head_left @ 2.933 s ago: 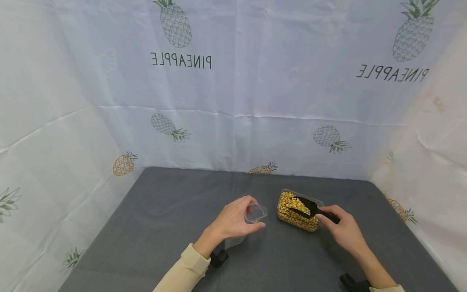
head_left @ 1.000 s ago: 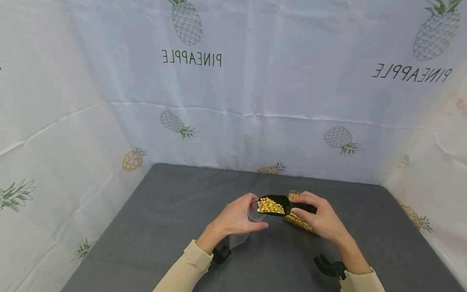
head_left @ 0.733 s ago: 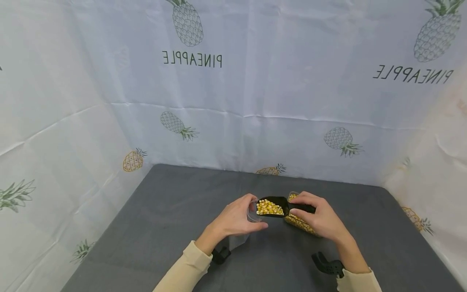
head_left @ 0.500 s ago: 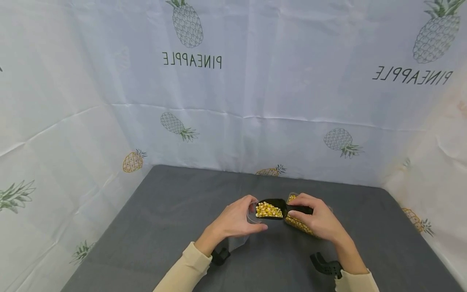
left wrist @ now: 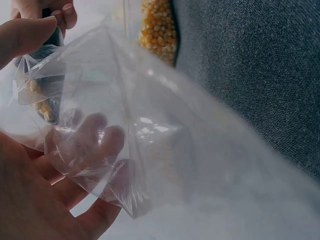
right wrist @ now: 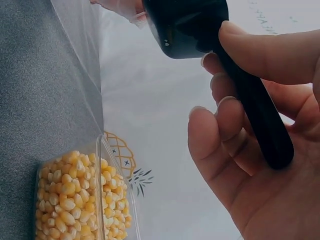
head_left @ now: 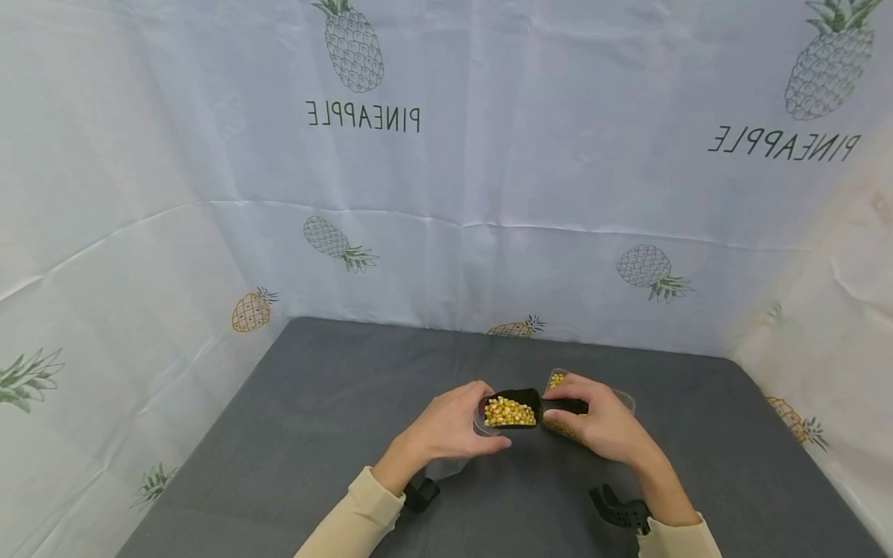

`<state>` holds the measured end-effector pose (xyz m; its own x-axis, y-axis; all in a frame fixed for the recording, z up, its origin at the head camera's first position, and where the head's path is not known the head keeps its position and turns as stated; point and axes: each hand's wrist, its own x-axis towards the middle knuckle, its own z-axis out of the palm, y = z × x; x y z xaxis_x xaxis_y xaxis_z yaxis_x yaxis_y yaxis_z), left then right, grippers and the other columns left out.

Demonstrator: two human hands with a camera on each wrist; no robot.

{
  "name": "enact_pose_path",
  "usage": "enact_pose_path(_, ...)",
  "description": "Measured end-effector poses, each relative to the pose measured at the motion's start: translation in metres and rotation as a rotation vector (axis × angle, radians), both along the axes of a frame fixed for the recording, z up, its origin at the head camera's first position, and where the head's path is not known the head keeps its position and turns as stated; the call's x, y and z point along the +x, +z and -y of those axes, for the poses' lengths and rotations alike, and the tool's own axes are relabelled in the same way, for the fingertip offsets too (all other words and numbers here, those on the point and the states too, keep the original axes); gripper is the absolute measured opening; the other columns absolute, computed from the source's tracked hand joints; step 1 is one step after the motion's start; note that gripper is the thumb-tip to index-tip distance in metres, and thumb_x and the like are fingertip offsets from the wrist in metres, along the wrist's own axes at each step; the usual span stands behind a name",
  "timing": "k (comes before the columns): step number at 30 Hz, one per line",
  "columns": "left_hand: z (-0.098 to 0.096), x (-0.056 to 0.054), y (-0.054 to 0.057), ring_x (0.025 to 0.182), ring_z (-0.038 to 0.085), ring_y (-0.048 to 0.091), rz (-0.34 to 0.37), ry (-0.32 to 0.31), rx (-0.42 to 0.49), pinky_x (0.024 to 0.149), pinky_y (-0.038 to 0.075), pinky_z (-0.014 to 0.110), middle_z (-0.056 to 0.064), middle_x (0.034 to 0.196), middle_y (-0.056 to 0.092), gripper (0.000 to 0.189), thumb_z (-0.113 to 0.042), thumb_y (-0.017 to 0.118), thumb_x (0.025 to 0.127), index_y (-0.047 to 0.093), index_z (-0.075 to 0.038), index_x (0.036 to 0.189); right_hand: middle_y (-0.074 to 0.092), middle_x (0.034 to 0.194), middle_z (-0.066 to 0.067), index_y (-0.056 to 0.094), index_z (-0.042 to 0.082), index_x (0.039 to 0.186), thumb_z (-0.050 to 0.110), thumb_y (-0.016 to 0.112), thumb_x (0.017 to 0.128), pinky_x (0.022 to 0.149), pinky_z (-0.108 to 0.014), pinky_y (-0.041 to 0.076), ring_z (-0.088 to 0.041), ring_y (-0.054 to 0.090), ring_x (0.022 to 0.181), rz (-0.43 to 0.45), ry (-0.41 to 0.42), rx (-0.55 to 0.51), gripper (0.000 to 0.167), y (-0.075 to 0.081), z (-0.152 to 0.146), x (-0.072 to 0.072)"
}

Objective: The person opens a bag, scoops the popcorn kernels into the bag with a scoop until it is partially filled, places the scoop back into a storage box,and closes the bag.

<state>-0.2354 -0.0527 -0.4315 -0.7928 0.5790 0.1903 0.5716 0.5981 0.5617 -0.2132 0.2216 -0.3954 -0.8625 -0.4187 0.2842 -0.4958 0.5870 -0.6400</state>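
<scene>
My left hand (head_left: pixel 453 426) holds a clear plastic bag (left wrist: pixel 165 140) by its mouth, thumb and fingers curved around the spread opening. From the right, my right hand (head_left: pixel 607 422) grips a black scoop (right wrist: pixel 190 30) by its handle, thumb along the top. Yellow corn kernels (head_left: pixel 510 412) fill the scoop's bowl, which sits level at the mouth of the bag. In the left wrist view, the scoop's tip shows through the film with kernels on it. Behind my right hand, partly hidden, stands a clear plastic box (right wrist: pixel 99 200) of corn kernels.
A dark grey cloth (head_left: pixel 335 403) covers the table. White curtains (head_left: pixel 460 271) printed with pineapples hang along its back and both sides. Black camera mounts (head_left: pixel 422 494) are strapped at both wrists, low beside the forearms.
My right hand has lifted the loaded scoop out of the box and carried it left to the bag's mouth. Over the last second it has eased slightly left and down. My left hand keeps its hold.
</scene>
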Motion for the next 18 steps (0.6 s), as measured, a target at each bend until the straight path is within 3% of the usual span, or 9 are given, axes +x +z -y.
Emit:
enact_pose_path(3,0.0000,0.0008,0.0001,0.080,0.002,0.054,0.005,-0.014,-0.002,0.067,0.048,0.025,-0.010,0.100,0.058,0.060,-0.055,0.074,0.085,0.058,-0.016,0.127,0.065,0.110,0.004,0.075,0.014,0.114,0.022,0.075,0.094,0.084,-0.045,0.052,-0.020,0.062,0.102,0.001,0.015,0.001,0.022,0.0006,-0.0004,0.0008)
enact_pose_path(11,-0.0007,0.0028,0.0019,0.082,0.002,0.054,0.001,-0.030,-0.008,0.069,0.049,0.025,-0.009,0.102,0.058,0.055,-0.052,0.074,0.087,0.059,-0.016,0.125,0.068,0.117,-0.005,0.075,0.013,0.116,0.023,0.076,0.093,0.099,-0.063,0.043,-0.044,0.054,0.127,0.021,0.030,-0.020,0.024,0.0058,-0.0010,0.0032)
enact_pose_path(18,-0.0013,0.0023,0.0015,0.073,0.002,0.051,0.000,-0.040,0.001,0.063,0.045,0.023,-0.013,0.093,0.055,0.051,-0.051,0.074,0.086,0.059,-0.017,0.121,0.068,0.113,0.002,0.075,0.013,0.114,0.021,0.077,0.092,0.099,-0.063,0.044,-0.045,0.053,0.128,0.025,0.017,-0.003,0.024,0.0041,-0.0007,0.0026)
